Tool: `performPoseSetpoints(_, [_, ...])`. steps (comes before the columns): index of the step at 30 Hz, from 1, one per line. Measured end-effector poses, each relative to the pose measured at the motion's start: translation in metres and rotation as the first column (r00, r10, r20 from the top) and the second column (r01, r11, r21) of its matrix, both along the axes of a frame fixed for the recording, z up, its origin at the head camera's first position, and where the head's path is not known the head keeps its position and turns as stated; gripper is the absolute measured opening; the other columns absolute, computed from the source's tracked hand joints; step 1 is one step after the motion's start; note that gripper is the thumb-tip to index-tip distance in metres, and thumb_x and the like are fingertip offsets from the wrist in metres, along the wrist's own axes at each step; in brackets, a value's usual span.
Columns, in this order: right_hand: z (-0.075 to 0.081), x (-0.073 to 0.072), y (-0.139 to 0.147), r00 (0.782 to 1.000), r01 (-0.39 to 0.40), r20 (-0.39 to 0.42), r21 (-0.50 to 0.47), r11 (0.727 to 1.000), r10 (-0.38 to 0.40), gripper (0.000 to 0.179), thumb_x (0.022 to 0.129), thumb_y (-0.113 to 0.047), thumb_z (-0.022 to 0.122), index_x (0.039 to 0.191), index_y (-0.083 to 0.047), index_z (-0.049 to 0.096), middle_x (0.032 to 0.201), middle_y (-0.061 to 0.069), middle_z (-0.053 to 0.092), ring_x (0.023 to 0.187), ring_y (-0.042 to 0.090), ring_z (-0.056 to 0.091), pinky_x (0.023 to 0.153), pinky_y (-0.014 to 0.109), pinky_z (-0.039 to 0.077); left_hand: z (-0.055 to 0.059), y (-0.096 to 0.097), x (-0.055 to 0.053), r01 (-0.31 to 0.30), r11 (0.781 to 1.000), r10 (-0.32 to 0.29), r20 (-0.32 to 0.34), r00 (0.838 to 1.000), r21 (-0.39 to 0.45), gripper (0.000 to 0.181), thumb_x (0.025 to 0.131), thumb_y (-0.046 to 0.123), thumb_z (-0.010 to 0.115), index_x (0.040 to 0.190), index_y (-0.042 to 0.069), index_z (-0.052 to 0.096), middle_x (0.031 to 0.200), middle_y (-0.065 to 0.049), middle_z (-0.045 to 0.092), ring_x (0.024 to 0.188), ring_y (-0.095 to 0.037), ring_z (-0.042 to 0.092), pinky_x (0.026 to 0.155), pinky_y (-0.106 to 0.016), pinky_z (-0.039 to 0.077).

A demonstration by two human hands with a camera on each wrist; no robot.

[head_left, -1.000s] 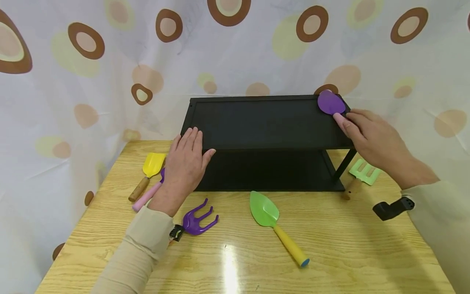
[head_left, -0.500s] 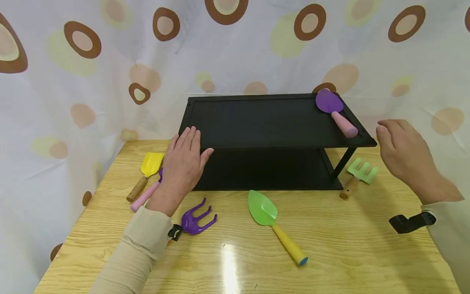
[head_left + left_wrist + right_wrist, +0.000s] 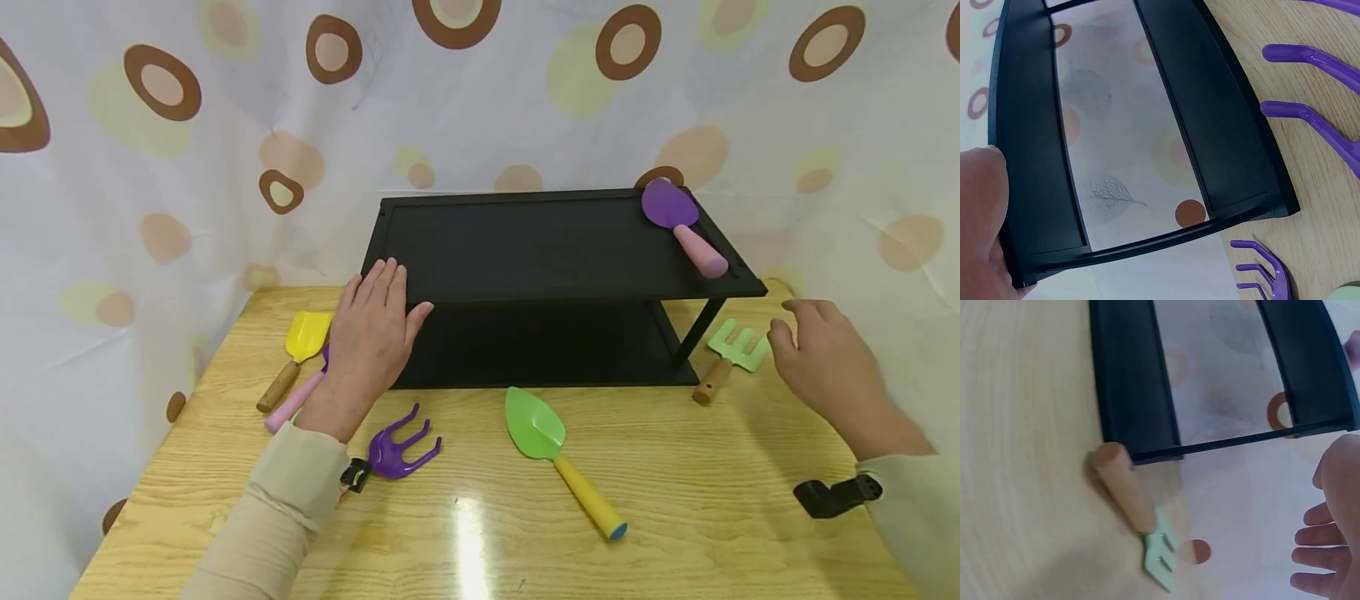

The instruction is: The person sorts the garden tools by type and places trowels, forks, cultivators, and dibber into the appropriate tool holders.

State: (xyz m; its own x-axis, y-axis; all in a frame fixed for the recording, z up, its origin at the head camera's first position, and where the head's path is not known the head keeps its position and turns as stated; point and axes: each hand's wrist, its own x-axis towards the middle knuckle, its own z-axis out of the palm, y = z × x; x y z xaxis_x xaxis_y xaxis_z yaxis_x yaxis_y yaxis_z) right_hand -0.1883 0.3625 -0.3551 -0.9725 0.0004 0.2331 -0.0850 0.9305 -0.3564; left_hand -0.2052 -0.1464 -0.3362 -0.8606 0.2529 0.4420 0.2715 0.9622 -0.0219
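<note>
Right hand (image 3: pixel 828 371) has dropped beside the light-green hand fork (image 3: pixel 723 367), released, fingers loosely bent. Left hand (image 3: pixel 371 329) lies fingers extended on the black two-tier shelf (image 3: pixel 517 246); purple trowel (image 3: pixel 685 235) rests atop its right end.

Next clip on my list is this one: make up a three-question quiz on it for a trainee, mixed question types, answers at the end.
1. Multiple choice. What lies on the top of the black shelf unit?
a) a yellow scoop
b) a purple trowel
c) a green fork

2. True or false: the right hand is holding a tool.

3. Fill in: the green-bladed trowel on the wooden table, in front of the shelf unit, has a ____ handle.

Key:
1. b
2. False: it grips nothing. The left hand rests on the shelf unit.
3. yellow
</note>
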Motion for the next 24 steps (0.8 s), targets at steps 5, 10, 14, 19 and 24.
performPoseSetpoints(5, [-0.017,0.001,-0.002,1.0,-0.018,0.02,0.015,1.0,0.017,0.058,0.105,-0.028,0.033,0.134,0.021,0.041,0.135,0.045,0.038,0.119,0.063,0.038,0.096,0.073,0.033,-0.001,0.0,0.001,-0.007,1.0,0.007,0.009,1.0,-0.002,0.065,0.105,0.046,0.036,0.15,-0.001,0.037,0.157,-0.018,0.039,0.149,-0.031,0.032,0.124,-0.048,0.022])
performPoseSetpoints(10, [-0.031,0.003,-0.007,0.999,-0.018,0.03,0.023,1.0,0.017,0.055,0.104,-0.025,0.037,0.131,0.022,0.044,0.132,0.046,0.041,0.115,0.063,0.041,0.092,0.074,0.036,-0.001,0.0,0.0,0.004,1.0,-0.004,-0.009,1.0,0.013,0.065,0.105,0.046,0.038,0.15,-0.001,0.038,0.156,-0.018,0.04,0.149,-0.031,0.033,0.124,-0.048,0.023])
performPoseSetpoints(14, [-0.038,0.005,-0.012,0.997,-0.029,0.069,0.019,0.999,0.027,0.056,0.105,-0.025,0.036,0.133,0.023,0.041,0.134,0.045,0.039,0.117,0.063,0.04,0.094,0.074,0.036,0.0,0.001,0.0,0.001,1.0,-0.001,-0.006,1.0,0.013,0.065,0.105,0.046,0.037,0.15,0.0,0.038,0.156,-0.017,0.04,0.149,-0.03,0.032,0.124,-0.047,0.022])
performPoseSetpoints(19, [-0.048,0.007,-0.019,0.995,-0.042,0.088,0.01,0.999,0.041,0.056,0.105,-0.025,0.037,0.132,0.024,0.042,0.133,0.046,0.04,0.117,0.063,0.04,0.095,0.074,0.037,0.001,0.001,0.0,-0.005,1.0,0.005,0.006,1.0,0.005,0.065,0.105,0.047,0.037,0.15,0.0,0.037,0.157,-0.017,0.039,0.149,-0.03,0.032,0.124,-0.048,0.022])
performPoseSetpoints(24, [-0.059,0.006,-0.023,0.99,-0.041,0.135,0.004,0.999,0.04,0.059,0.106,-0.028,0.034,0.133,0.024,0.041,0.135,0.045,0.039,0.122,0.063,0.038,0.098,0.074,0.036,0.002,0.002,-0.001,-0.005,1.0,0.005,0.009,1.0,0.0,0.065,0.105,0.047,0.036,0.151,0.0,0.037,0.157,-0.017,0.039,0.149,-0.03,0.031,0.124,-0.048,0.023])
